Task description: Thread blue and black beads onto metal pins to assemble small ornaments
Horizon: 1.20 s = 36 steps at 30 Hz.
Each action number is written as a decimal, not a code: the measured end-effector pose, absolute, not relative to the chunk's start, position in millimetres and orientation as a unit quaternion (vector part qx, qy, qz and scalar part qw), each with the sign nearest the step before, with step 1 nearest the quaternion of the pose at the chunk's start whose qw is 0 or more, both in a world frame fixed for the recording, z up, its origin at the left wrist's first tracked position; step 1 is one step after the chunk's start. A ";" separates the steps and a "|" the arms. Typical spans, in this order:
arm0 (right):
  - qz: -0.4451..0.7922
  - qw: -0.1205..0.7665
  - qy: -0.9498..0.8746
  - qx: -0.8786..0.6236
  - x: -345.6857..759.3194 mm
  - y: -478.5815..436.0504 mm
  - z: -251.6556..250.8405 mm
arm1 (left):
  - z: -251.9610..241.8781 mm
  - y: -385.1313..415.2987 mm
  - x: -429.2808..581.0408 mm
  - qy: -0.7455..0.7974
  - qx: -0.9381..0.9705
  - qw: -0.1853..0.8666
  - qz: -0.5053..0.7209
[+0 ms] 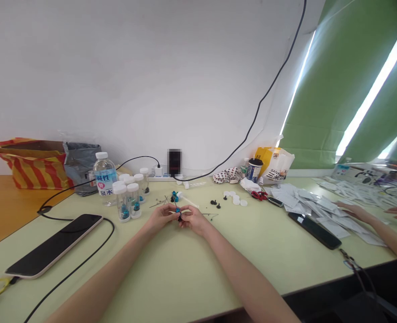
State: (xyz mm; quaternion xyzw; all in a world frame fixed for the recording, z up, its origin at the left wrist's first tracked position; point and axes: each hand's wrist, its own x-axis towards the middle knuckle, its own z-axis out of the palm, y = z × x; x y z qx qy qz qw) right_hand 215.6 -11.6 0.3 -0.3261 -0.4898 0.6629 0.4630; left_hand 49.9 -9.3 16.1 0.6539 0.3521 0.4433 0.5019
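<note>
Above the middle of the table, my left hand (163, 215) and my right hand (194, 220) meet, fingers pinched on one small shiny blue ball piece (178, 210). A thin stem rises from it and something dark sits below, partly covered by my fingers. Just beyond lie more blue ball pieces (174, 196), thin sticks (158, 203) and a clear tube with a white end (187, 198). To the right are small black stoppers (213, 202) and several white round caps (236, 200). Left of my hands stand clear white-capped tubes (134, 202) with blue pieces inside.
A water bottle (105, 177), a striped bag (39, 163) and a cabled phone (55, 244) occupy the left. A power strip (160, 178) lies along the wall. On the right are red-handled scissors (259, 195), another phone (314, 229), piled white packets (306, 202) and a co-worker's hands (356, 211).
</note>
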 end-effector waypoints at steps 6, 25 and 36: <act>0.665 0.464 -0.490 -0.320 216.1 -15.4 3.4 | 14.2 -7.8 49.6 0.354 0.651 0.503 0.445; 0.659 0.471 -0.484 -0.332 214.6 -13.8 1.0 | 10.3 -3.9 48.0 0.352 0.661 0.501 0.435; 0.659 0.470 -0.484 -0.332 213.7 -12.1 -0.9 | 10.5 -4.5 48.1 0.351 0.662 0.500 0.434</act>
